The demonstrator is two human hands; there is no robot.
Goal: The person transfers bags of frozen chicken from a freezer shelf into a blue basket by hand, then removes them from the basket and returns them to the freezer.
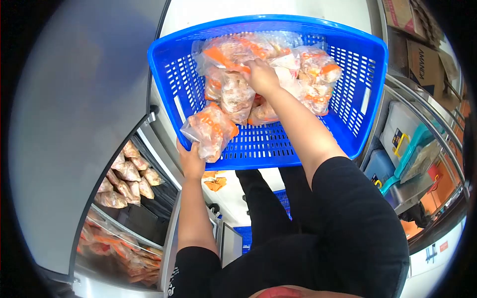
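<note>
A large blue plastic basket (268, 161) with slotted walls stands in front of me. In it lie several clear plastic bags of pale meat pieces (318, 74), which look like chicken, with orange markings. My left hand (191, 160) is closed on one bag of meat (211, 130) at the basket's near left corner; its fingers are partly hidden by the bag. Reaching over the near rim, my right hand (262, 77) grips the orange top of another bag of meat (237, 94) in the middle of the pile. That bag still touches the bags around it.
To my left, a grey door (84, 99) stands open beside a cabinet whose shelves hold stacked meat bags (126, 179) and orange-marked bags (119, 248). At right are a metal rail (422, 116), plastic tubs (397, 134) and cardboard boxes (422, 69). Orange scraps (214, 184) lie below the basket.
</note>
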